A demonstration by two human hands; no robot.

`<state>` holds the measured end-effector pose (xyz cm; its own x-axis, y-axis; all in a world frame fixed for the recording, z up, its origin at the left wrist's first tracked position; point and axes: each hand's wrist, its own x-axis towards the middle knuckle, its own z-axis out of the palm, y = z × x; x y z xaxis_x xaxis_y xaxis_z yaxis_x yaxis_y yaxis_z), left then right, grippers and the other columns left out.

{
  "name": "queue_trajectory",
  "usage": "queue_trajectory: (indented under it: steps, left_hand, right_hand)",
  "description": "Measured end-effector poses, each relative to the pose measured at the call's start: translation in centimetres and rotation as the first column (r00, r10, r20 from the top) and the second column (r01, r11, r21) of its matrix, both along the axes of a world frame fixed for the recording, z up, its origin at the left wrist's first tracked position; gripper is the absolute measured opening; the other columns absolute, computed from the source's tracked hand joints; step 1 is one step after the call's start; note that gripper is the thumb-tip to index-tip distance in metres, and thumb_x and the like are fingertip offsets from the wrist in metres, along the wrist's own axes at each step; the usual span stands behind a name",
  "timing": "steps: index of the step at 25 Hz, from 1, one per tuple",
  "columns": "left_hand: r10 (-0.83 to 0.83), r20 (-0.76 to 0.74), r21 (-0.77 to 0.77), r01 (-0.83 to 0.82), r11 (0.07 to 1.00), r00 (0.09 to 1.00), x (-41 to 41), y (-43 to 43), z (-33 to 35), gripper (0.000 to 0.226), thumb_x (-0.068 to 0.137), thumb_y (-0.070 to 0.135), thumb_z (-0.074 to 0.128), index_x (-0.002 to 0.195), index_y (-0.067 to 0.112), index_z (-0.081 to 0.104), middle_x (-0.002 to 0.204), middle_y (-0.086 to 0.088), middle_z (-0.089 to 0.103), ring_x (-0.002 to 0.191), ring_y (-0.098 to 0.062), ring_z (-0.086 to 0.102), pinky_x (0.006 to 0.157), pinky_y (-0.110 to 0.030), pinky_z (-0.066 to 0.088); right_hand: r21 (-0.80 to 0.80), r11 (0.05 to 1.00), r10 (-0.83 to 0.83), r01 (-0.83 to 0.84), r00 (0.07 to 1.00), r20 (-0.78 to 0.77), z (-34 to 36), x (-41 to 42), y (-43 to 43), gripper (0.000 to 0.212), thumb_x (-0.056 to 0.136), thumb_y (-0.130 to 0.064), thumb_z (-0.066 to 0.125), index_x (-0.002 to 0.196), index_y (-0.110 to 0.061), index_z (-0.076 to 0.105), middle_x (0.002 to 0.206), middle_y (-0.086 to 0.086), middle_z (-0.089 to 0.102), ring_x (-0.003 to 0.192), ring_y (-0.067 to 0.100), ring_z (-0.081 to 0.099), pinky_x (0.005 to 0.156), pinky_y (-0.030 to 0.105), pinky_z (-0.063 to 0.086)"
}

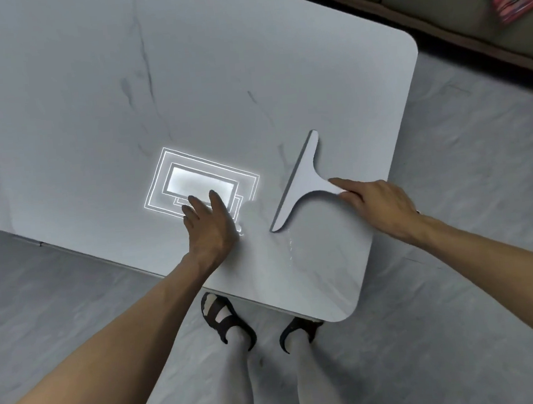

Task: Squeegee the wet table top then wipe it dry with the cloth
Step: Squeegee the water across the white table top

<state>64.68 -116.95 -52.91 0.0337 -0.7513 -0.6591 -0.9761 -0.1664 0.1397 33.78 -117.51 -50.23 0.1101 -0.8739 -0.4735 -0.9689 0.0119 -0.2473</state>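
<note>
A white T-shaped plastic squeegee [302,179] lies blade-down on the pale grey marble-patterned table top [87,88], its long blade running diagonally away from the person. The right hand [378,205] grips the short handle at its end, fingers curled around it, index finger laid along the handle's upper edge. Just left of the blade's near tip, the left hand [209,226] rests flat on the surface, fingers spread loosely and holding nothing. Its fingertips overlap a bright rectangular light reflection [199,182]. A thin streak of water [290,245] glistens between the two hands, running from the blade's near tip toward the table's near edge. Below the hands, two feet in black sandals [227,318] stand on the grey floor [459,281].
</note>
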Motion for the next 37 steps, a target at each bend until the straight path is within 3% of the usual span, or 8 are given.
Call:
queue_trajectory:
  steps: [3, 11, 14, 22, 25, 31, 35, 37]
  left_hand:
    - [-0.016, 0.057, 0.019, 0.015, 1.000, 0.998, -1.7, -0.8, -1.8, 0.123, 0.073, 0.047, 0.078, 0.153, 0.008, -0.007, 0.151, -0.043, -0.004, 0.136, -0.066, 0.004, 0.114, -0.062, 0.016]
    - [-0.087, 0.114, 0.009, 0.087, 0.996, 0.990, -2.1, -1.1, -4.8, 0.121, 0.079, 0.057, 0.065, 0.150, 0.001, -0.015, 0.143, -0.053, -0.002, 0.128, -0.074, 0.009, 0.108, -0.067, 0.023]
    - [-0.069, 0.082, -0.019, 0.071, 0.997, 0.994, -2.1, -1.0, -4.9, 0.104, 0.092, 0.045, 0.056, 0.148, -0.002, -0.018, 0.142, -0.054, -0.004, 0.127, -0.076, 0.007, 0.108, -0.069, 0.023]
    - [-0.127, 0.122, -0.009, 0.130, 0.992, 0.984, -2.2, -0.9, -4.2, 0.112, 0.085, 0.053, 0.061, 0.150, -0.002, -0.013, 0.145, -0.052, 0.003, 0.129, -0.073, 0.013, 0.108, -0.065, 0.028]
    - [-0.125, 0.121, -0.002, 0.126, 0.992, 0.985, -2.3, -0.9, -4.0, 0.115, 0.083, 0.054, 0.063, 0.150, 0.000, -0.012, 0.145, -0.051, 0.001, 0.129, -0.072, 0.011, 0.109, -0.065, 0.027]
    - [-0.159, 0.129, -0.002, 0.161, 0.987, 0.979, -2.4, -0.9, -3.4, 0.116, 0.083, 0.057, 0.061, 0.150, -0.003, -0.012, 0.143, -0.054, 0.001, 0.128, -0.073, 0.011, 0.108, -0.067, 0.026]
    - [-0.173, 0.135, 0.008, 0.173, 0.985, 0.976, -2.4, -0.9, -3.2, 0.116, 0.083, 0.057, 0.061, 0.150, -0.002, -0.013, 0.143, -0.053, 0.000, 0.129, -0.073, 0.010, 0.108, -0.066, 0.025]
    - [-0.181, 0.133, 0.011, 0.182, 0.983, 0.974, -2.4, -0.9, -3.1, 0.114, 0.084, 0.057, 0.058, 0.150, -0.003, -0.013, 0.143, -0.054, 0.000, 0.129, -0.073, 0.010, 0.108, -0.066, 0.026]
  right_hand:
    - [-0.030, 0.994, -0.107, 0.109, 0.992, 0.062, 1.5, -1.8, -0.7, 0.039, 0.100, -0.043, 0.038, 0.138, -0.046, 0.044, 0.116, -0.005, 0.070, 0.102, 0.027, 0.065, 0.078, 0.035, 0.050]
    - [0.072, 0.834, -0.545, 0.547, 0.798, 0.258, -0.2, 4.9, -16.3, 0.053, 0.098, -0.027, 0.030, 0.149, -0.038, 0.026, 0.132, 0.010, 0.055, 0.114, 0.035, 0.054, 0.094, 0.035, 0.044]
    - [0.044, 0.851, -0.521, 0.523, 0.831, 0.194, -1.2, 7.3, -15.0, 0.053, 0.098, -0.022, 0.032, 0.148, -0.036, 0.027, 0.131, 0.016, 0.056, 0.111, 0.038, 0.056, 0.088, 0.035, 0.044]
    - [0.107, 0.941, -0.334, 0.320, 0.929, 0.159, 1.1, 1.4, 2.7, 0.051, 0.103, -0.024, 0.041, 0.151, -0.036, 0.027, 0.064, -0.001, 0.055, 0.058, 0.014, 0.053, 0.060, 0.029, 0.045]
    - [0.104, 0.933, -0.359, 0.344, 0.913, 0.196, 2.2, -2.0, 3.7, 0.048, 0.102, -0.026, 0.043, 0.148, -0.034, 0.036, 0.072, 0.004, 0.062, 0.062, 0.017, 0.054, 0.060, 0.029, 0.041]
    - [0.025, 0.661, -0.727, 0.750, 0.632, 0.270, 1.8, -5.2, -7.9, 0.023, 0.098, -0.021, 0.030, 0.112, -0.023, 0.049, 0.082, 0.012, 0.057, 0.051, 0.019, 0.049, 0.039, 0.018, 0.039]
    - [0.111, 0.620, -0.784, 0.776, 0.610, 0.115, 0.8, -2.1, -7.9, 0.042, 0.100, -0.017, 0.031, 0.142, -0.010, 0.030, 0.103, 0.021, 0.055, 0.081, 0.028, 0.058, 0.075, 0.045, 0.057]
    - [0.158, 0.648, -0.761, 0.745, 0.643, 0.085, 1.7, 0.5, -4.6, 0.051, 0.102, -0.016, 0.031, 0.151, -0.017, 0.016, 0.101, 0.027, 0.058, 0.081, 0.034, 0.063, 0.076, 0.051, 0.056]
